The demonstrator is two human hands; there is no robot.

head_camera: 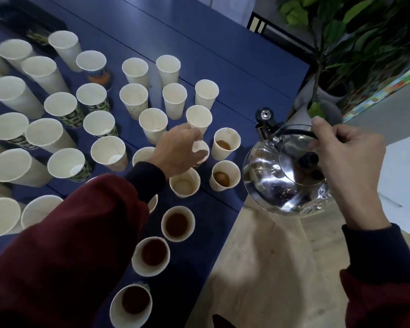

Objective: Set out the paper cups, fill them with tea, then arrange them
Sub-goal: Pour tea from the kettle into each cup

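Tea shows dark in a line of filled cups [178, 223] running from the bottom centre of the frame up toward the middle right, while the empty cups [133, 98] crowd the upper left of the blue table [223, 55]. Our left hand [179, 150] reaches into the centre of the frame with its fingers curled round the rim of the next cup [202, 151]. That cup is half hidden under them, so we cannot tell whether it holds anything. Our right hand [348, 162] is wrapped round the black handle of the steel kettle [282, 181], which hangs right of centre, off the table's edge and over the floor, with its spout [262, 129] pointing up-frame and nothing pouring. We judge the step to be steadying this cup for filling. To do it well, we should hold the cup by its wall with our fingers clear of the mouth. We should bring the spout just above the rim before tipping and pour slowly, since light paper cups tip readily and two filled neighbours stand just to its right.
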